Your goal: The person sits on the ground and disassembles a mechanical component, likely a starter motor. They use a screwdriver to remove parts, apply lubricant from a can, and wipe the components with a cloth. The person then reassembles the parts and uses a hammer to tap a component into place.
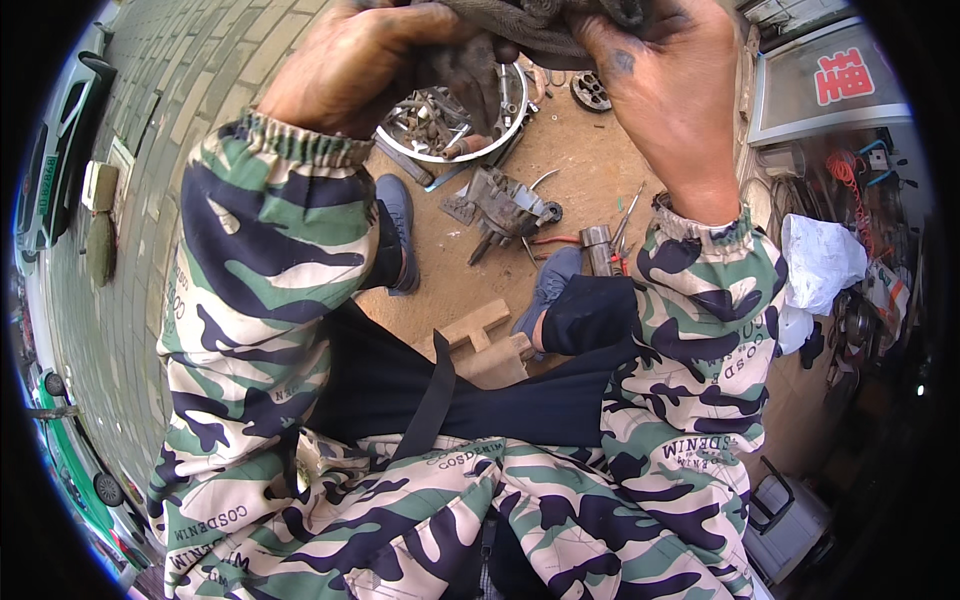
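Observation:
Both arms, in camouflage sleeves, are raised toward the top of the view. Between the hands is a dark grey knitted cloth (530, 22), bunched up; its upper part is cut off by the frame edge. My left hand (350, 60) is closed at the cloth's left side, its fingertips partly hidden. My right hand (665, 75) pinches the right side, thumb pressed against the fabric. Under the cloth, past my left hand, a round white-rimmed basin (462, 158) holds several greasy metal parts. A cast metal housing (500, 208) lies on the ground, apart from both hands.
Beside my right shoe (556, 285) lie red-handled pliers (556, 240) and a metal cylinder (599, 248). A wooden block (480, 335) sits between my legs. A black wheel (590, 92) rests near the basin. Right: white bag (820, 262) and clutter. Left: brick paving (140, 330), parked vehicles.

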Demonstrator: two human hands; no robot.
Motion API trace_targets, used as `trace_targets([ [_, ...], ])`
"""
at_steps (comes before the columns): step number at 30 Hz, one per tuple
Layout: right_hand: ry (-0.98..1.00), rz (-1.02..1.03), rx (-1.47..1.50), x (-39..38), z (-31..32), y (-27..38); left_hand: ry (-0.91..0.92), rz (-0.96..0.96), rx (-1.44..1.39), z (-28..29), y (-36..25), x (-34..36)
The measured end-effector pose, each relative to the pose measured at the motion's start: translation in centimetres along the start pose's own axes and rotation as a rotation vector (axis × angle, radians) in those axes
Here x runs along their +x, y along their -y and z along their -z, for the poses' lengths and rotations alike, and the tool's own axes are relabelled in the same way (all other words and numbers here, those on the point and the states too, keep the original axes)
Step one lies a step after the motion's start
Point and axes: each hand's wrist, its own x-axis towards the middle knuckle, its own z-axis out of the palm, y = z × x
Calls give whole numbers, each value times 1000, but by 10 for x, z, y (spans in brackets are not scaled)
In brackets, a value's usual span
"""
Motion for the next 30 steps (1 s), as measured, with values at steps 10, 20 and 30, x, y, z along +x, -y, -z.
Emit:
trace_targets([
  [10, -207, -236, -127, -38, -102, -4, -150, -14, -241, 1, 53, -32],
  [20, -159, -568, -172, -41, -68, -61, -268, -150, 309, -7, 44, -23],
  [30, -76, -21, -85, -48, -99, -8, -418, -295, 288, 66, 86, -8],
])
